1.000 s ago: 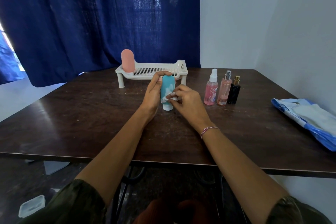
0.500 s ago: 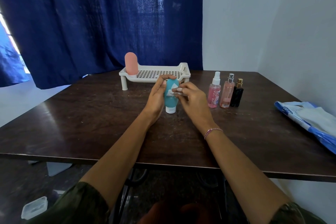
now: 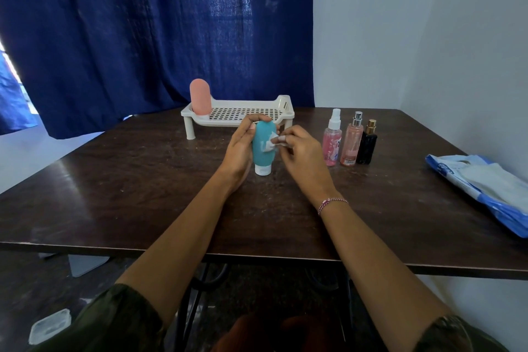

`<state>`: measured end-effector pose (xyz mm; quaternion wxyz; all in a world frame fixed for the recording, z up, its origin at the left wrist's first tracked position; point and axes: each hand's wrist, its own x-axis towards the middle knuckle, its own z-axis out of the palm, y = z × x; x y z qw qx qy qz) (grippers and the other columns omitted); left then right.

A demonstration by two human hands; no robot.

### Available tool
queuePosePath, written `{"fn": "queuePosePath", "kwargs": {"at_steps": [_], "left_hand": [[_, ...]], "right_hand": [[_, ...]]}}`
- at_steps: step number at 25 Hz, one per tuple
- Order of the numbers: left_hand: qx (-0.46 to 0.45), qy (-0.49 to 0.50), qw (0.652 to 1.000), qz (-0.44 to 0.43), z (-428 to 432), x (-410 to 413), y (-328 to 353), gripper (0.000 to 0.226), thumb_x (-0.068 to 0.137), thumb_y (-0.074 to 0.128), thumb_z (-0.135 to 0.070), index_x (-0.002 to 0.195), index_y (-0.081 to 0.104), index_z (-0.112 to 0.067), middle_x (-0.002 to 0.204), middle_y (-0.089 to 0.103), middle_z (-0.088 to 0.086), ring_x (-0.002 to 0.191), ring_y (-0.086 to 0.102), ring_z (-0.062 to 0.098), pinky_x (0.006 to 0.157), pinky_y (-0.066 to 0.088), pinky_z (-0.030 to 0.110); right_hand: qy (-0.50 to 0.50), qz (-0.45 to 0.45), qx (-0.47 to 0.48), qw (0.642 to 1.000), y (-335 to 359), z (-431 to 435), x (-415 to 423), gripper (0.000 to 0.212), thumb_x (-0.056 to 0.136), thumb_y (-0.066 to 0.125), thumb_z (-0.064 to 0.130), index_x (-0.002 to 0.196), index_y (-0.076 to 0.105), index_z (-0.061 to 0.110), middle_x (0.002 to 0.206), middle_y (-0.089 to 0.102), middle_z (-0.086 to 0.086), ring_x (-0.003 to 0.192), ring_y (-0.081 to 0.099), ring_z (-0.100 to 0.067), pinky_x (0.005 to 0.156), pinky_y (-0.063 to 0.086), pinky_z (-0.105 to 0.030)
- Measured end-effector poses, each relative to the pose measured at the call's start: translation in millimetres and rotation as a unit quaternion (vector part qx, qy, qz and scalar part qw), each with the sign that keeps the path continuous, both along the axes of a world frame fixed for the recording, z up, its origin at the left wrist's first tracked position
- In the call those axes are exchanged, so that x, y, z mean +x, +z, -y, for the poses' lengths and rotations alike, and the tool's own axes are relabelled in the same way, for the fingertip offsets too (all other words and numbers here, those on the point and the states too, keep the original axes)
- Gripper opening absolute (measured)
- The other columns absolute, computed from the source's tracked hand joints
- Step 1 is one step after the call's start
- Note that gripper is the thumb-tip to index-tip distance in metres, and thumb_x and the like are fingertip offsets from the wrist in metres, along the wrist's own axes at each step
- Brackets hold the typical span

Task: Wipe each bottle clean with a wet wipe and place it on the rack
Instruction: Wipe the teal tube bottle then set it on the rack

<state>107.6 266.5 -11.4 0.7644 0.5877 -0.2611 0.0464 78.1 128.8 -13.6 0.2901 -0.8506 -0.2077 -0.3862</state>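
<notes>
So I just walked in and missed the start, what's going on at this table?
A person is cleaning bottles. The left hand holds a teal bottle upright, cap down on the table, while the right hand pinches a small wet wipe against its side. A pink bottle already stands on the white rack. Three spray bottles wait to the right, with the wipe pack beyond them.
</notes>
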Motion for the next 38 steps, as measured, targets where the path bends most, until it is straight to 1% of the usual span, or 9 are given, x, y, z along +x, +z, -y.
{"fn": "queuePosePath", "kwargs": {"at_steps": [7,13,17,20,23,27,31,35,38], "left_hand": [[-0.016,-0.003,1.000,0.002,0.9,-1.6,1.7,0.034,0.101,0.020,-0.005,0.101,0.052,-0.016,0.103,0.057,0.005,0.090,0.057,0.012,0.085,0.048,0.028],[-0.021,0.000,1.000,-0.011,-3.1,1.1,0.9,0.033,0.101,0.022,-0.008,0.105,0.053,-0.016,0.121,0.051,0.015,0.109,0.056,0.022,0.095,0.049,0.033],[-0.023,-0.002,1.000,-0.004,-1.6,0.4,0.2,0.032,0.101,0.022,-0.008,0.104,0.053,-0.014,0.117,0.054,0.014,0.105,0.058,0.021,0.090,0.051,0.030],[-0.018,0.003,1.000,0.005,-0.4,1.0,-0.2,0.032,0.101,0.022,-0.008,0.101,0.053,-0.015,0.107,0.056,0.006,0.095,0.058,0.014,0.085,0.050,0.028],[-0.015,0.003,1.000,0.010,-0.5,3.9,-1.8,0.033,0.101,0.022,-0.006,0.101,0.054,-0.016,0.106,0.056,0.006,0.095,0.055,0.015,0.088,0.047,0.031],[-0.011,0.012,1.000,0.013,-2.5,6.1,-1.6,0.034,0.101,0.022,-0.007,0.101,0.055,-0.016,0.111,0.055,0.009,0.101,0.056,0.019,0.092,0.047,0.035],[0.023,0.050,0.998,0.020,-4.2,10.0,-2.1,0.031,0.102,0.025,-0.010,0.105,0.056,-0.016,0.119,0.055,0.012,0.110,0.056,0.025,0.094,0.050,0.036],[0.092,0.140,0.978,0.124,-3.0,9.8,-2.9,0.021,0.100,0.038,-0.012,0.112,0.056,-0.009,0.115,0.058,0.001,0.106,0.055,0.004,0.092,0.046,0.020],[0.104,0.176,0.970,0.130,-3.0,10.9,-2.6,0.021,0.097,0.047,-0.012,0.114,0.060,-0.014,0.121,0.058,0.008,0.112,0.054,0.008,0.092,0.046,0.017]], "right_hand": [[0.002,0.048,-0.079,0.996,1.7,-9.9,-5.9,0.022,0.085,0.061,0.002,0.107,0.063,-0.002,0.114,0.059,-0.015,0.107,0.055,-0.024,0.094,0.047,-0.031],[0.011,0.060,-0.236,0.970,-0.2,-14.8,-8.1,0.026,0.071,0.073,0.000,0.097,0.067,0.001,0.105,0.061,-0.012,0.096,0.057,-0.024,0.086,0.051,-0.033],[-0.003,0.048,-0.192,0.980,-1.8,-10.5,-5.6,0.019,0.073,0.073,0.001,0.091,0.068,0.001,0.094,0.062,-0.011,0.081,0.058,-0.021,0.071,0.055,-0.033],[-0.018,0.047,-0.122,0.991,1.1,-9.7,-3.4,0.018,0.078,0.069,0.003,0.095,0.067,-0.002,0.099,0.062,-0.014,0.088,0.060,-0.024,0.077,0.056,-0.035],[-0.023,0.059,-0.065,0.996,4.2,-12.4,-3.0,0.017,0.085,0.062,0.006,0.099,0.065,-0.003,0.104,0.060,-0.015,0.097,0.057,-0.022,0.087,0.050,-0.029],[0.000,0.073,-0.121,0.990,2.4,-12.6,-3.5,0.020,0.081,0.066,0.005,0.101,0.065,0.000,0.106,0.061,-0.013,0.096,0.056,-0.021,0.085,0.049,-0.028],[-0.010,0.033,-0.185,0.982,-0.6,-14.9,-2.5,0.020,0.073,0.073,0.005,0.092,0.068,0.004,0.099,0.062,-0.009,0.087,0.058,-0.020,0.076,0.052,-0.029],[-0.007,-0.022,-0.116,0.993,1.5,-5.6,-1.1,0.014,0.080,0.068,0.009,0.093,0.069,0.003,0.097,0.062,-0.009,0.087,0.061,-0.020,0.079,0.052,-0.030],[-0.015,-0.053,-0.074,0.996,3.7,0.3,-0.4,0.012,0.080,0.067,0.007,0.092,0.069,0.003,0.098,0.061,-0.009,0.090,0.061,-0.019,0.081,0.047,-0.024]]}}
